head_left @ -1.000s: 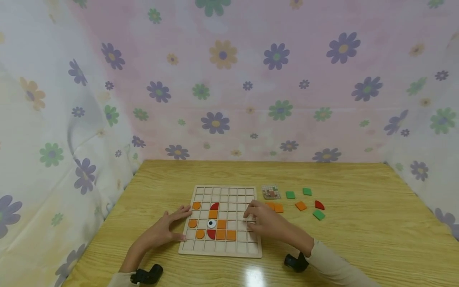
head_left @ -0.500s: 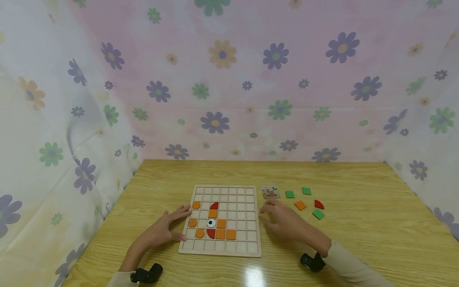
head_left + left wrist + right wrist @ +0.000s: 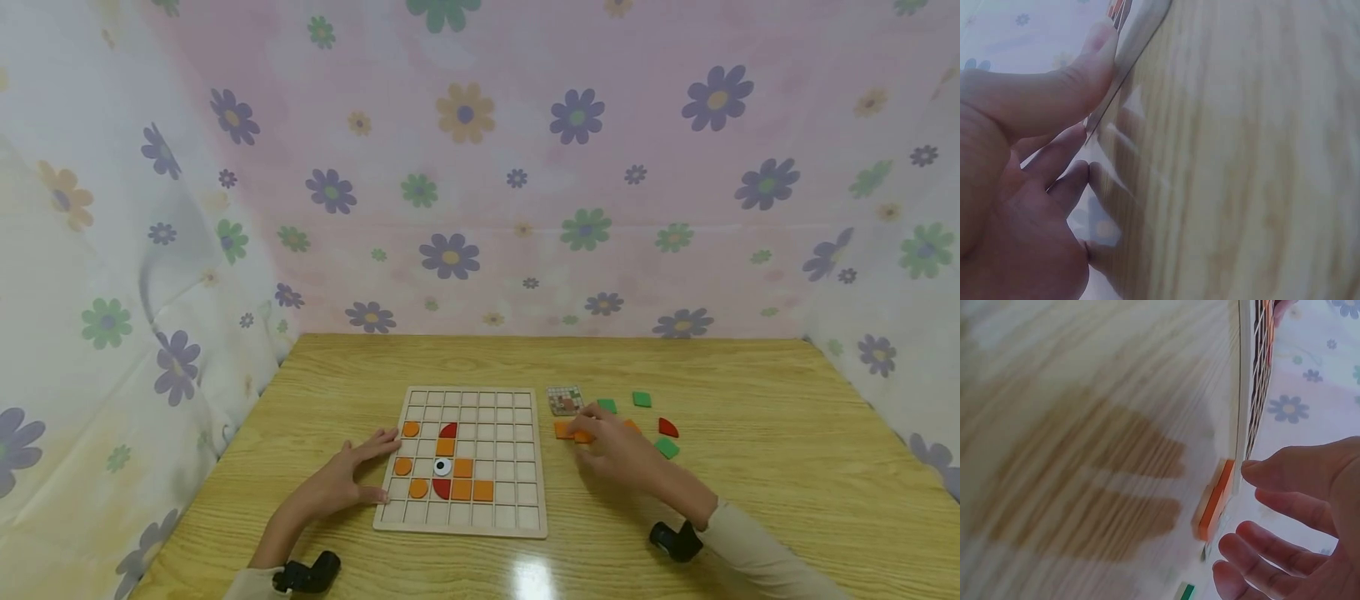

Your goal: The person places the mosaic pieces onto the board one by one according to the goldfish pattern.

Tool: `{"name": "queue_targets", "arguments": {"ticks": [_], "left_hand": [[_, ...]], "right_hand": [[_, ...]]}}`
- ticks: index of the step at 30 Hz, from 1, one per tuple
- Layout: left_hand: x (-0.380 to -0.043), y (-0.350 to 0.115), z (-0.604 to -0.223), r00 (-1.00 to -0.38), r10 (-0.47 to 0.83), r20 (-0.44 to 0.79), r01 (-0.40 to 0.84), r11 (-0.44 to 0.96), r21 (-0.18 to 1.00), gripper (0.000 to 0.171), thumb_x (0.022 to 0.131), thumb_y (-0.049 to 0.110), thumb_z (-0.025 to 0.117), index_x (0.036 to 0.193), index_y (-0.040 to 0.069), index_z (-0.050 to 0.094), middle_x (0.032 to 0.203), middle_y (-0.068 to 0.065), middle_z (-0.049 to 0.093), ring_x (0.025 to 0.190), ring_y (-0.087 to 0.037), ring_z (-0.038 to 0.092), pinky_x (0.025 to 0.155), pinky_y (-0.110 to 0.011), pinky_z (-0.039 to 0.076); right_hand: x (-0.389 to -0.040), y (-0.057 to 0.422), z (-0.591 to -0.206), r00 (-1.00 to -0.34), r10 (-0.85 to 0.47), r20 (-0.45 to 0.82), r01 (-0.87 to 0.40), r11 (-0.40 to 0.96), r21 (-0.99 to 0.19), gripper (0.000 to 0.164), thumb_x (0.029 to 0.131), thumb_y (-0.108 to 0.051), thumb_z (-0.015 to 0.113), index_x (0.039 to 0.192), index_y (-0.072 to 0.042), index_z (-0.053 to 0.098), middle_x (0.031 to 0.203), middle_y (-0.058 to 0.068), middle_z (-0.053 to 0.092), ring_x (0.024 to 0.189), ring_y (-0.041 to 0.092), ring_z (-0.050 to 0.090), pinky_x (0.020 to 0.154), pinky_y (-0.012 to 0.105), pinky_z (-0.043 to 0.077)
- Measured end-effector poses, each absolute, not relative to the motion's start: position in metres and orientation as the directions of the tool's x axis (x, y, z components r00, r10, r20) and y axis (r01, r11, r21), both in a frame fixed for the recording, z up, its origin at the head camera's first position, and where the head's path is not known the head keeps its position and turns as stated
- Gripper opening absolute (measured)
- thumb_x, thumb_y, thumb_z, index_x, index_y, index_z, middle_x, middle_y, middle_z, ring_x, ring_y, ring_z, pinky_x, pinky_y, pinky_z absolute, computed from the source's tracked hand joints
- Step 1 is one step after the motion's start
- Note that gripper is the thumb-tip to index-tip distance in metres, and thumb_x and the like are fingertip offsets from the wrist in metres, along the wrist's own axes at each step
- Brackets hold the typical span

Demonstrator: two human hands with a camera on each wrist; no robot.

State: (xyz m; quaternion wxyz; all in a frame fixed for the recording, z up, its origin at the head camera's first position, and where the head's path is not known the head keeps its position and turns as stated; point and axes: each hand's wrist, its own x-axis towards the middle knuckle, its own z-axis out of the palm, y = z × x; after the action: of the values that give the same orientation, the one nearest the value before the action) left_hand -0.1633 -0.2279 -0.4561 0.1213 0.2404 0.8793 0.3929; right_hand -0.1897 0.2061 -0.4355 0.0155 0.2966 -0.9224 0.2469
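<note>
A wooden grid board [image 3: 506, 514] lies flat on the table. Set in its cells are orange circles [image 3: 402, 467], orange squares [image 3: 483, 490], red quarter-circles [image 3: 442, 488] and a white eye piece [image 3: 443, 467]. Spread along the board's left edge, my left hand [image 3: 330, 485] touches the rim with thumb and fingertips. My right hand [image 3: 624, 454] hovers right of the board, over orange square tiles [image 3: 562, 430] that it partly covers. In the right wrist view, thumb and fingers of that hand [image 3: 1297, 531] stand apart beside the orange tiles [image 3: 1216, 503], pinching none.
A small pattern card [image 3: 562, 401] lies by the board's upper right corner. Green squares [image 3: 641, 399], a red quarter-circle [image 3: 668, 427] and a half-hidden orange square [image 3: 633, 427] lie loose on the right. A flowered cloth [image 3: 517, 275] hangs behind the table [image 3: 375, 358].
My right hand has moved from the board's right edge rightward to the loose orange tiles. Some of those tiles, hidden half a second ago, show again. My left hand stays put.
</note>
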Motion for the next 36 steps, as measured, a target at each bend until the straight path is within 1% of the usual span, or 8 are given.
{"name": "queue_targets", "arguments": {"ticks": [3, 7, 11, 16, 20, 25, 27, 36], "left_hand": [[-0.164, -0.228, -0.456, -0.855, 0.517, -0.026, 0.325, 0.575, 0.75, 0.075, 0.079, 0.028, 0.075, 0.143, 0.006, 0.042, 0.152, -0.017, 0.026, 0.14, -0.04, 0.014, 0.106, -0.066, -0.009], [-0.166, -0.229, -0.457, -0.858, 0.513, -0.022, 0.328, 0.581, 0.745, 0.076, 0.079, 0.029, 0.075, 0.143, 0.007, 0.042, 0.153, -0.015, 0.026, 0.141, -0.038, 0.013, 0.107, -0.064, -0.009], [-0.166, -0.229, -0.458, -0.854, 0.52, -0.005, 0.346, 0.576, 0.74, 0.075, 0.079, 0.028, 0.075, 0.143, 0.006, 0.042, 0.152, -0.016, 0.026, 0.14, -0.039, 0.013, 0.105, -0.066, -0.009], [-0.167, -0.229, -0.457, -0.853, 0.522, -0.01, 0.343, 0.573, 0.744, 0.075, 0.079, 0.028, 0.075, 0.143, 0.005, 0.042, 0.152, -0.016, 0.026, 0.14, -0.04, 0.013, 0.105, -0.065, -0.011], [-0.166, -0.228, -0.457, -0.854, 0.521, -0.018, 0.34, 0.583, 0.738, 0.075, 0.079, 0.029, 0.075, 0.143, 0.006, 0.043, 0.152, -0.017, 0.027, 0.14, -0.04, 0.014, 0.105, -0.066, -0.01], [-0.164, -0.227, -0.457, -0.857, 0.514, -0.03, 0.327, 0.588, 0.739, 0.075, 0.079, 0.028, 0.075, 0.143, 0.007, 0.043, 0.152, -0.016, 0.026, 0.14, -0.039, 0.014, 0.106, -0.065, -0.009], [-0.164, -0.227, -0.457, -0.857, 0.515, -0.032, 0.322, 0.584, 0.745, 0.075, 0.079, 0.027, 0.076, 0.143, 0.007, 0.043, 0.152, -0.016, 0.026, 0.141, -0.039, 0.013, 0.106, -0.065, -0.009], [-0.164, -0.228, -0.458, -0.856, 0.517, -0.027, 0.327, 0.58, 0.747, 0.075, 0.078, 0.028, 0.076, 0.143, 0.007, 0.043, 0.152, -0.016, 0.026, 0.14, -0.04, 0.013, 0.105, -0.066, -0.01]], "right_hand": [[-0.193, 0.21, -0.438, -0.817, -0.536, 0.211, -0.572, 0.713, -0.406, 0.024, 0.08, -0.005, 0.072, 0.103, -0.007, 0.067, 0.105, 0.008, 0.057, 0.076, 0.016, 0.057, 0.059, 0.024, 0.048], [-0.198, 0.217, -0.442, -0.824, -0.524, 0.216, -0.565, 0.724, -0.397, 0.025, 0.078, -0.002, 0.072, 0.102, -0.007, 0.067, 0.101, 0.006, 0.057, 0.073, 0.014, 0.052, 0.058, 0.025, 0.046], [-0.201, 0.221, -0.444, -0.828, -0.522, 0.206, -0.556, 0.714, -0.425, 0.025, 0.079, -0.001, 0.069, 0.103, -0.007, 0.066, 0.101, 0.006, 0.055, 0.066, 0.009, 0.042, 0.055, 0.023, 0.039], [-0.204, 0.225, -0.447, -0.819, -0.536, 0.205, -0.566, 0.693, -0.447, 0.025, 0.081, -0.001, 0.068, 0.105, -0.006, 0.065, 0.099, 0.005, 0.054, 0.064, 0.007, 0.038, 0.053, 0.022, 0.035], [-0.209, 0.226, -0.448, -0.816, -0.542, 0.2, -0.564, 0.672, -0.48, 0.023, 0.081, 0.002, 0.067, 0.103, -0.004, 0.066, 0.094, 0.004, 0.055, 0.062, 0.007, 0.038, 0.052, 0.022, 0.036], [-0.213, 0.225, -0.448, -0.815, -0.551, 0.179, -0.553, 0.648, -0.524, 0.014, 0.082, 0.004, 0.065, 0.094, -0.003, 0.068, 0.09, 0.005, 0.057, 0.06, 0.005, 0.041, 0.052, 0.022, 0.04], [-0.214, 0.225, -0.448, -0.813, -0.552, 0.182, -0.555, 0.645, -0.525, 0.013, 0.081, 0.004, 0.066, 0.091, -0.003, 0.069, 0.088, 0.004, 0.058, 0.059, 0.004, 0.041, 0.052, 0.022, 0.04], [-0.217, 0.223, -0.45, -0.795, -0.574, 0.196, -0.583, 0.634, -0.508, 0.014, 0.08, 0.005, 0.068, 0.09, -0.004, 0.069, 0.085, 0.002, 0.058, 0.06, 0.004, 0.042, 0.053, 0.022, 0.041]]}}
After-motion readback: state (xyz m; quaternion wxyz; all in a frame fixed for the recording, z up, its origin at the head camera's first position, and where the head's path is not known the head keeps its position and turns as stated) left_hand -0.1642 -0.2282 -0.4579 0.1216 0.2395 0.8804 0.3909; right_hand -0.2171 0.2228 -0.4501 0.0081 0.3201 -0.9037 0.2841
